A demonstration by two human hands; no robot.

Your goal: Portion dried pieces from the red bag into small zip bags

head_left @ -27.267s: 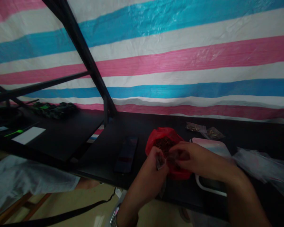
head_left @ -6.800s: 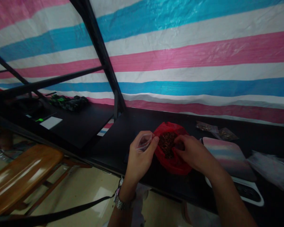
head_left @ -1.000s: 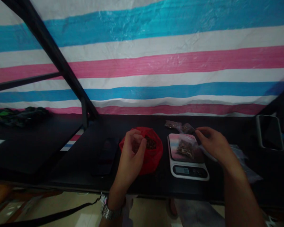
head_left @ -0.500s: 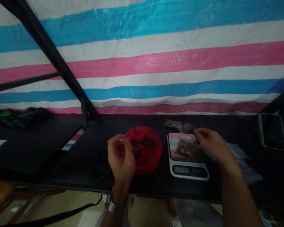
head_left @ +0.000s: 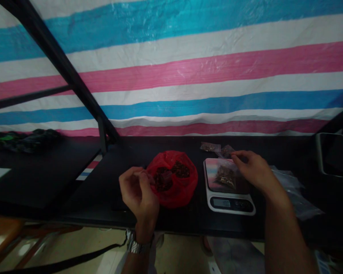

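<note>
A small clear plastic bag [head_left: 226,177] of dark dried bits lies on the kitchen scale [head_left: 230,204], whose display is lit but too blurred to read surely. My right hand [head_left: 253,169] pinches the bag's upper edge at the back of the scale's plate. To the left sits an open red plastic bag [head_left: 185,193] with dark dried pieces [head_left: 180,170] inside. At its left side is my left hand [head_left: 140,190], fingers pinched together; what they hold is hard to make out. Something clear [head_left: 167,176] rests on the pieces near those fingers.
Two small filled bags [head_left: 210,147] [head_left: 226,151] lie behind the scale. Flat clear bags [head_left: 295,194] are right of my right forearm, with a phone [head_left: 334,155] farther right. A black frame bar [head_left: 65,72] slants up at left, before a striped sheet [head_left: 194,76].
My left hand has drawn slightly left, away from the middle of the red bag. My right hand stays at the bag on the scale. The display's digits look different.
</note>
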